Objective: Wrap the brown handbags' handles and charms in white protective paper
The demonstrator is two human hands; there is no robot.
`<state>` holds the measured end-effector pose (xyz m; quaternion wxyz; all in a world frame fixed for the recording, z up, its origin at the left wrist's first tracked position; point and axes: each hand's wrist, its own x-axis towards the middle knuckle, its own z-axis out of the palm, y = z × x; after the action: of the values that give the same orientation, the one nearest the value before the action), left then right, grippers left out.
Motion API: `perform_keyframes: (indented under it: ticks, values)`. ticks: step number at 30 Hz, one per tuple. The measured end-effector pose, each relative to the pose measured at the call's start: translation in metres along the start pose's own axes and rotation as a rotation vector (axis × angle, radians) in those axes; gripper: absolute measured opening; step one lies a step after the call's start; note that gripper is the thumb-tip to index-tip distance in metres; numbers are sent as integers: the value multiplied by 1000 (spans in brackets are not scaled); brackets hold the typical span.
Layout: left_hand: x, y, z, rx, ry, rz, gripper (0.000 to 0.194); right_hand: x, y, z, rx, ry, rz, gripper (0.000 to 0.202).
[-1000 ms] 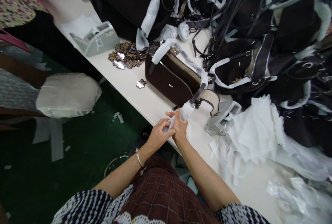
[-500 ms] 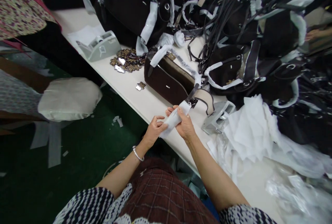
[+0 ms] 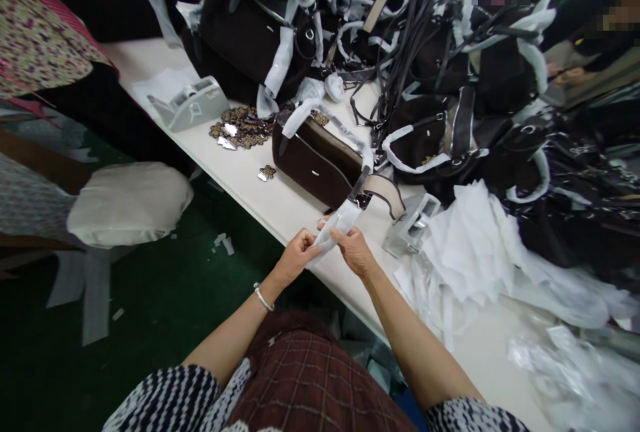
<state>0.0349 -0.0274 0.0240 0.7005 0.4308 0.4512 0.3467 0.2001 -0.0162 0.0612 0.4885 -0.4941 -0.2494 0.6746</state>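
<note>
A dark brown handbag (image 3: 317,165) lies on the white table (image 3: 240,185), its handle partly wrapped in white material. From its near right end a strap wrapped in a white sheet (image 3: 340,222) reaches toward me. My left hand (image 3: 299,255) pinches the lower end of this white wrap. Higher up, my right hand (image 3: 353,245) grips the same wrap between thumb and fingers. Beside the bag's right end curls a beige strap with a dark edge (image 3: 385,190). A small patterned charm (image 3: 267,173) rests left of the bag.
Patterned charms (image 3: 245,127) are piled behind, near a grey tape dispenser (image 3: 193,104). Another dispenser (image 3: 413,222) stands at right beside white sheets (image 3: 470,245). Dark bags (image 3: 250,32) crowd the back. A person in floral clothing (image 3: 45,32) is at left, near a covered stool (image 3: 130,204).
The view has shifted slightly, so the table items appear a little farther left. My left hand's fingers have closed on the wrap's lower end, and my right hand's grip has changed slightly.
</note>
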Motion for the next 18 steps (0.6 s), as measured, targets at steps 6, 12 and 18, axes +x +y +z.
perform_keyframes:
  ticks: [6,12,18]
  values:
    - [2,-9,8,123,115,56,32,13,18,17,-60,294,-141,39]
    - [3,-13,12,117,147,49,33,1,2,8,-138,185,-119,44]
    - [7,-14,8,53,79,21,45,-54,-29,-84,-349,680,-319,39]
